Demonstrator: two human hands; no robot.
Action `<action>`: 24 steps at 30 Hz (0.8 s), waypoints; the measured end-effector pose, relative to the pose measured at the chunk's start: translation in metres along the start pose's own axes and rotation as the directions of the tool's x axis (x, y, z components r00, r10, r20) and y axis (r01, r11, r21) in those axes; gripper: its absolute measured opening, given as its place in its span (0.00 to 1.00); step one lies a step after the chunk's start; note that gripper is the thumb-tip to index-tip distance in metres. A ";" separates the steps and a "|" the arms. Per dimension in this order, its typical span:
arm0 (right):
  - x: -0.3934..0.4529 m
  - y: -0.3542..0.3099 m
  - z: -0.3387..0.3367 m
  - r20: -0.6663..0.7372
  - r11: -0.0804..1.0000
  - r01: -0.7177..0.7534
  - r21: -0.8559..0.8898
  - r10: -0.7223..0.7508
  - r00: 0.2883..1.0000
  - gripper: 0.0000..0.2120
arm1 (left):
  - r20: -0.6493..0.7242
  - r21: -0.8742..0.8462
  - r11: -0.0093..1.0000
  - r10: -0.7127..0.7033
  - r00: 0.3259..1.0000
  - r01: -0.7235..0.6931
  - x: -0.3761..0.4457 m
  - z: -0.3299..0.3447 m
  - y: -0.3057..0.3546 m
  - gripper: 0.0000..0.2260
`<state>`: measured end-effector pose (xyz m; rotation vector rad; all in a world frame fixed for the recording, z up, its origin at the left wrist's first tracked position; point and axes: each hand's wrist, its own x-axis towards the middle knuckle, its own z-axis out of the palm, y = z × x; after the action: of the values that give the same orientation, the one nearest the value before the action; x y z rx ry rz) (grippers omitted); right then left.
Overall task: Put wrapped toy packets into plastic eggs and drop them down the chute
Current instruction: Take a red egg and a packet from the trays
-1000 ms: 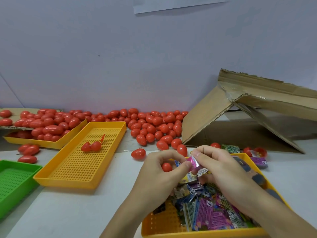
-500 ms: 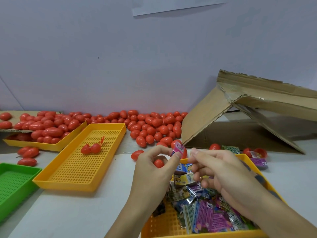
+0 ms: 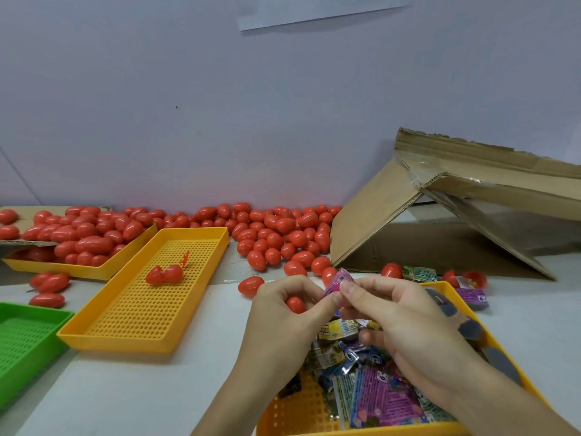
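A small pink wrapped toy packet [image 3: 339,280] stands between my two hands, above the near yellow tray. My left hand [image 3: 284,316] pinches its lower end between thumb and forefinger. My right hand [image 3: 396,316] pinches it from the right with thumb and forefinger. The yellow tray [image 3: 446,287] below holds several wrapped packets [image 3: 377,391]. A heap of red plastic eggs [image 3: 279,234] lies along the wall. One loose red egg [image 3: 295,304] sits on the table under my left hand. The cardboard chute [image 3: 440,215] stands at the right.
A long yellow mesh tray [image 3: 125,328] at centre left holds an opened red egg [image 3: 165,274]. Another yellow tray [image 3: 78,270] at far left is full of red eggs. A green tray [image 3: 28,347] sits at the left edge. Packets and an open egg [image 3: 468,280] lie beside the chute.
The packet rose from over the tray to between my fingertips. My left hand took it alone, then my right hand came back and pinched it too.
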<state>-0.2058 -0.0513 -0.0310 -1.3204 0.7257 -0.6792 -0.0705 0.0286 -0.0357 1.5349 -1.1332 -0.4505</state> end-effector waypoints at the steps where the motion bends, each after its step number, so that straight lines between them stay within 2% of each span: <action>1: 0.000 0.000 -0.001 0.009 1.000 0.006 -0.006 -0.006 1.000 0.12 | 0.003 -0.003 1.000 0.001 1.000 -0.001 0.000 0.000 0.000 0.08; 6: 0.001 -0.005 -0.005 0.061 0.994 0.089 -0.058 -0.085 0.994 0.17 | 0.024 -0.106 0.994 -0.025 0.999 0.027 -0.002 -0.001 0.001 0.10; 9: 0.001 -0.004 -0.007 0.096 0.985 0.119 -0.126 -0.107 0.990 0.20 | 0.013 -0.068 0.998 -0.008 1.000 0.009 0.000 -0.001 0.001 0.05; 15: 0.005 0.000 -0.012 0.017 0.980 0.148 -0.131 -0.147 0.989 0.18 | -0.038 -0.186 0.979 -0.089 0.995 0.080 -0.001 -0.002 0.000 0.06; 17: 0.006 0.000 -0.012 0.029 0.983 0.143 -0.116 -0.140 0.990 0.19 | -0.043 -0.221 0.970 -0.115 0.992 0.103 -0.001 -0.003 0.000 0.06; 21: 0.006 0.000 -0.011 0.096 0.987 0.128 -0.095 -0.119 0.988 0.21 | -0.055 -0.193 0.977 -0.101 0.993 0.089 -0.001 -0.002 -0.001 0.05; 24: 0.006 0.003 -0.010 0.085 0.981 0.151 -0.119 -0.141 0.986 0.19 | -0.059 -0.164 0.984 -0.078 0.995 0.067 -0.001 -0.001 -0.002 0.05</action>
<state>-0.2097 -0.0618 -0.0352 -1.5180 0.6213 -0.7055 -0.0691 0.0295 -0.0378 1.4413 -0.9686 -0.5254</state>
